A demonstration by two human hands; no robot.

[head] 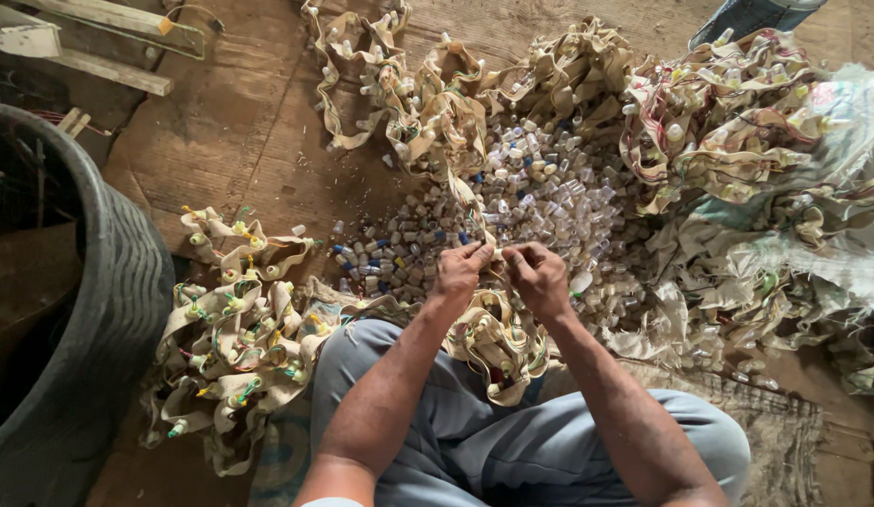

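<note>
I'm seeing both hands working at centre frame, fingers pinched tight. Left hand [460, 269] is gripping the long beige fabric strip studded with small plastic vials [456, 131]; right hand [538, 274] is pinching the same strip just beside it, thumbs nearly touching. The close spacing looks like it's keeping a short stretch taut between them, probably to work one vial at a time. The strip is running up toward 12 o'clock and draping down into the lap at 6, over the grey trousers [512, 441]. A loose heap of small clear and blue-capped vials [540, 188] is lying on the brown board floor [221, 122] just past the hands at 12 to 1 o'clock. A folded pile of strips with green-tipped vials [235, 319] is sitting at 9 o'clock. A tangled pile of strips over woven sacking [737, 141] is sitting at 2 o'clock. A dark ribbed tub [117, 310] is standing at far 9.
</note>
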